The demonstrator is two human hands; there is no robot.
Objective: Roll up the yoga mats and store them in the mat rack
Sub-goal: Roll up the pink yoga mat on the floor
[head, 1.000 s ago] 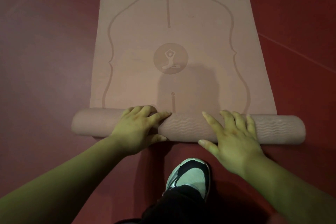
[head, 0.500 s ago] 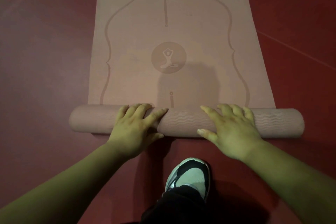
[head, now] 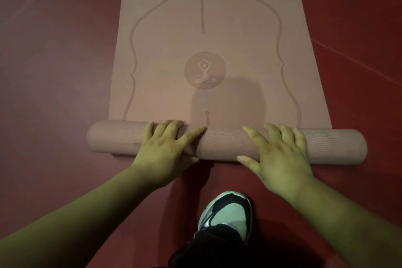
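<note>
Floor (head: 54, 72) first: one dark red expanse, and on it one pink yoga mat (head: 174, 39) stretching away from you. Its near end is wound into one roll (head: 224, 143) lying crosswise just ahead of your foot. Compared with a second ago, that roll sits a little farther up the mat. It now reaches the short printed line below the emblem (head: 205, 70), so the rolling is advancing. Most of the mat is still flat, though, so I judge the task is at an early stage. No rack is in view, so storing comes later.

Two hands work the roll. Your left hand (head: 167, 150) bends its fingers over the crest and grasps it, thumb lying along the top. Your right hand (head: 280, 154) lies spread and flat, pressing down without clasping. One shoe (head: 228, 213) shows behind the roll. One round emblem sits mid-mat, not yet covered.
</note>
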